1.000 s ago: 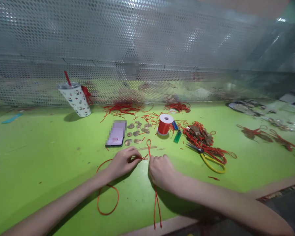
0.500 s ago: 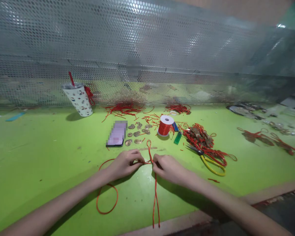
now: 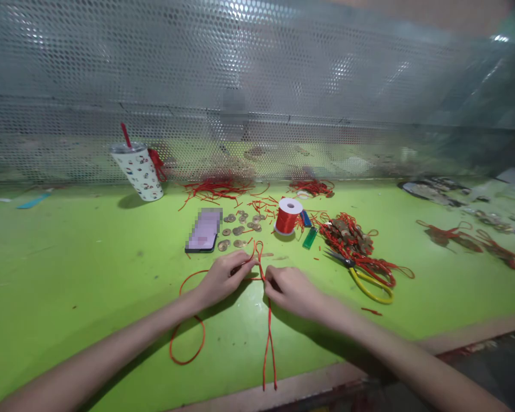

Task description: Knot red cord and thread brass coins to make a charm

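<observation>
A red cord (image 3: 269, 337) hangs from the pinched fingers of my right hand (image 3: 289, 289), its two strands crossing and running down to the front edge of the table. Above those fingers the cord stands up as a narrow loop. My left hand (image 3: 229, 274) is closed on another length of red cord just left of the loop. From this hand the cord curls out to the left and lies in a wide ring on the table. Fingertips of both hands are close together but apart. Several brass coins (image 3: 238, 231) with holes lie beyond my hands.
Behind the coins stand a phone (image 3: 203, 232) and a red cord spool (image 3: 287, 217). Yellow-handled scissors (image 3: 371, 283) lie right, by a heap of corded coins (image 3: 347, 236). A green lighter (image 3: 310, 238), a tumbler (image 3: 139, 174) and cord scraps (image 3: 218, 187) lie farther back, before a perforated screen (image 3: 257, 86).
My left hand has risen slightly and moved toward the loop, bending a bit of cord up beside it. My right hand keeps its pinch at nearly the same place.
</observation>
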The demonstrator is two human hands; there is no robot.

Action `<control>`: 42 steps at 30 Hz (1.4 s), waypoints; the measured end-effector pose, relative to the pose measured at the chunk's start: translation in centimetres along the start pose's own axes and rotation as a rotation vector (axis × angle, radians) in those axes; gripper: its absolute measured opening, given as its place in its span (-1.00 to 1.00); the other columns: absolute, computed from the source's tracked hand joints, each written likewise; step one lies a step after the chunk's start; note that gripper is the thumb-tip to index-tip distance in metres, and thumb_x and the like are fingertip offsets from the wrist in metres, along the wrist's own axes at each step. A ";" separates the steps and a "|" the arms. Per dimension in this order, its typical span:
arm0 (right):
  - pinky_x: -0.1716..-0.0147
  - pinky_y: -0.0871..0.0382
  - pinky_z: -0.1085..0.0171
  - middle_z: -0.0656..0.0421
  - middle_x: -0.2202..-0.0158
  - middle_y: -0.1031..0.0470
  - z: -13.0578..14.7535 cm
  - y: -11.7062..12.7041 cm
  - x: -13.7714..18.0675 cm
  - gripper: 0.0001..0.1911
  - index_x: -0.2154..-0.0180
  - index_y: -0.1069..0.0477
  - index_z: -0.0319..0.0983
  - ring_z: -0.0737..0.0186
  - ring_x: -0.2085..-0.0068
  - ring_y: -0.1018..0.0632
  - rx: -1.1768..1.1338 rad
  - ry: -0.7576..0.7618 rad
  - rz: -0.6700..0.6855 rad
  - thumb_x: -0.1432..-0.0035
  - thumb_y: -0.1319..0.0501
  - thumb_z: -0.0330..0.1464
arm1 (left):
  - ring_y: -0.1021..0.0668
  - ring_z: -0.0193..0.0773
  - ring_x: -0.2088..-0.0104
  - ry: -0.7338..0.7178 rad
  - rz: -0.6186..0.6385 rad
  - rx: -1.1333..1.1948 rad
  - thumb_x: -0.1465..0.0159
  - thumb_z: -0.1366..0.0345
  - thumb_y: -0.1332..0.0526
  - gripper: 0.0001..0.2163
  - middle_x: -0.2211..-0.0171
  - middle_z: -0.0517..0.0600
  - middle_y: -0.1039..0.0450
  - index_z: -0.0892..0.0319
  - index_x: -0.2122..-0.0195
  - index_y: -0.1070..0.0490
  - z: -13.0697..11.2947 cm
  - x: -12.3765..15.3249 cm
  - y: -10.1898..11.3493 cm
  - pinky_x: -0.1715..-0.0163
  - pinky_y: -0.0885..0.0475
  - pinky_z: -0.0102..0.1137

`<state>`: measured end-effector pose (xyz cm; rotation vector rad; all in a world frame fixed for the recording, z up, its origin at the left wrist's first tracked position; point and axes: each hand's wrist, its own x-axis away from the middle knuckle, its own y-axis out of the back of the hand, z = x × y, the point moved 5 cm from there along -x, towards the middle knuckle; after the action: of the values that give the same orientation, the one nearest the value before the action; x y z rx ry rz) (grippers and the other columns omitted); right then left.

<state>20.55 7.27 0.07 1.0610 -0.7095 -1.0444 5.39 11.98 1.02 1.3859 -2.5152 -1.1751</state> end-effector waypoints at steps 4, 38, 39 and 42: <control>0.46 -0.05 0.25 0.04 0.39 -0.59 0.0 0.2 0.0 -0.79 0.27 -0.47 -0.29 0.24 0.50 -0.43 -0.050 0.019 -0.005 -0.33 -0.08 -0.40 | -0.58 -0.18 0.06 -0.138 0.055 -0.043 -0.47 0.28 -0.05 -0.73 0.06 0.10 -0.58 0.18 0.06 -0.54 -0.8 0.5 -0.6 0.01 -0.44 -0.30; 0.28 -0.27 0.12 -0.02 0.39 -0.50 -3.6 1.8 3.5 -0.68 0.34 -0.46 -0.29 0.04 0.31 -0.47 0.460 0.019 -0.219 -0.38 -0.09 -0.24 | -0.53 -0.12 0.18 -0.153 0.127 -0.265 -0.50 0.24 0.02 -0.66 0.27 0.08 -0.58 0.21 0.17 -0.55 -1.4 -0.1 -0.9 0.07 -0.40 -0.17; 0.29 -0.26 0.11 -0.04 0.38 -0.51 -2.8 1.1 4.0 -0.70 0.32 -0.46 -0.30 0.02 0.32 -0.47 0.520 0.014 -0.244 -0.35 -0.09 -0.26 | -0.52 -0.13 0.21 -0.151 0.115 -0.276 -0.50 0.24 0.02 -0.65 0.30 0.07 -0.57 0.22 0.21 -0.54 -1.4 -0.4 -1.0 0.09 -0.40 -0.18; 0.35 -0.22 0.12 -0.03 0.42 -0.49 -1.3 -0.6 4.8 -0.88 0.35 -0.46 -0.31 0.03 0.38 -0.45 0.644 0.037 -0.234 -0.17 -0.14 -0.49 | -0.50 -0.13 0.25 -0.137 0.087 -0.301 -0.49 0.26 0.02 -0.66 0.34 0.07 -0.53 0.21 0.31 -0.49 -1.7 -1.2 -1.4 0.13 -0.39 -0.20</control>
<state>23.26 3.24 -1.02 1.7460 -0.9375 -1.0114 7.72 11.40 1.76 1.1477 -2.3260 -1.5994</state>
